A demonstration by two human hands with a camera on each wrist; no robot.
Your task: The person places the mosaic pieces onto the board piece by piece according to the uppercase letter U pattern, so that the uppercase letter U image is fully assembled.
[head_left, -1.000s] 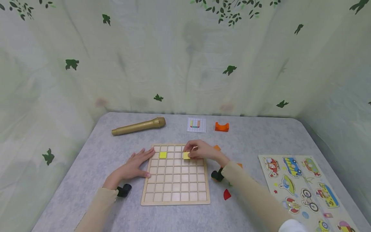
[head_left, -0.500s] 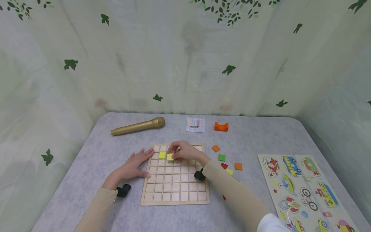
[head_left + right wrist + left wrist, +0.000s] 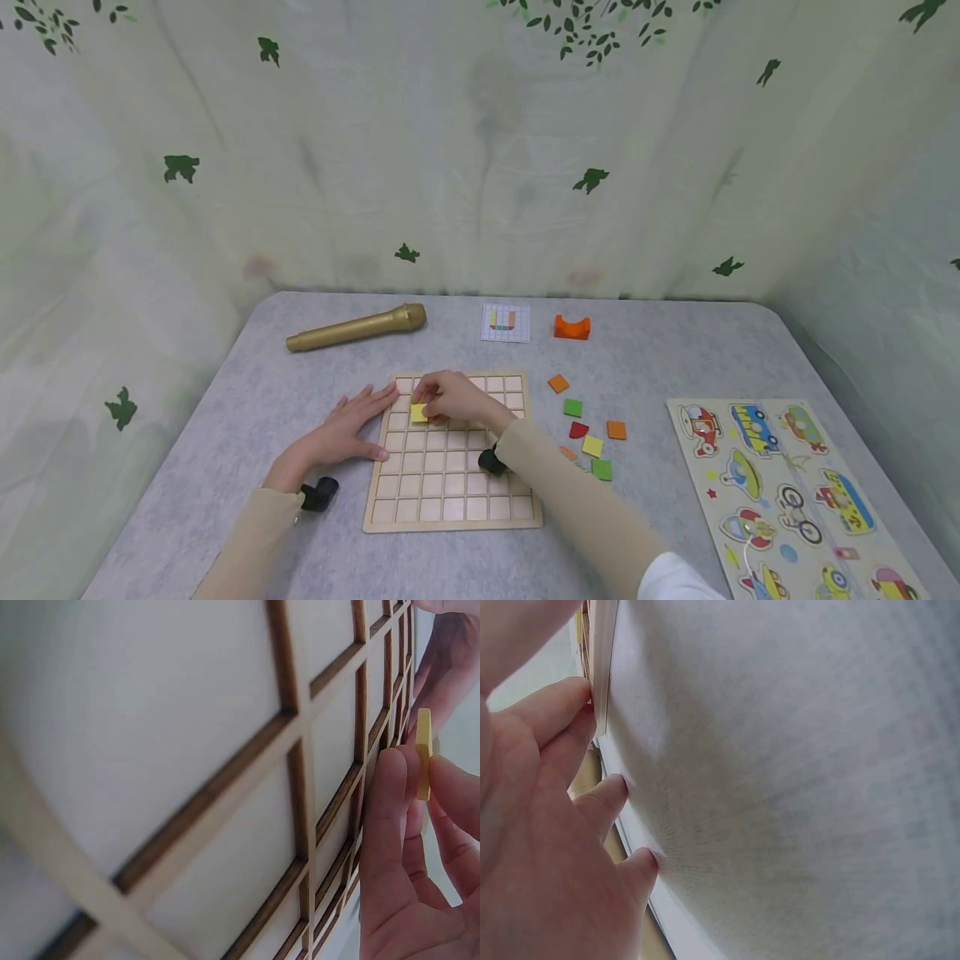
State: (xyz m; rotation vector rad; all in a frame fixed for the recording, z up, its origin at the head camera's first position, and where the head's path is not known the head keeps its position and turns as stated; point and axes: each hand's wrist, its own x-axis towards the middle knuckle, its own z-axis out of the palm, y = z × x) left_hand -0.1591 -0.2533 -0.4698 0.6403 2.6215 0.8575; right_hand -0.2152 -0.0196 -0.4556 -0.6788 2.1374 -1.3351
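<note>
A wooden grid board [image 3: 453, 528] lies on the grey table. My left hand [image 3: 347, 433] is spread at its left edge, thumb and fingertips at the frame; in the left wrist view the fingers [image 3: 570, 712] are straight, some touching the board's side and others the tabletop. My right hand [image 3: 457, 397] is over the board's upper left part. Between thumb and fingers it pinches a thin yellow square tile [image 3: 424, 754], which stands on edge in the right wrist view. In the head view this tile overlaps the spot of the yellow tile seen earlier in the grid.
Right of the board lie loose tiles: an orange square [image 3: 617, 430], a green square [image 3: 573, 407], a yellow square [image 3: 592, 447] and a red piece [image 3: 578, 429]. Behind are a gold microphone [image 3: 356, 327], a pattern card [image 3: 506, 323] and an orange block [image 3: 572, 327]. A picture puzzle board [image 3: 780, 492] lies far right.
My right hand has moved left across the board with the yellow tile, uncovering loose tiles on the right. My left hand has stayed at the board's edge.
</note>
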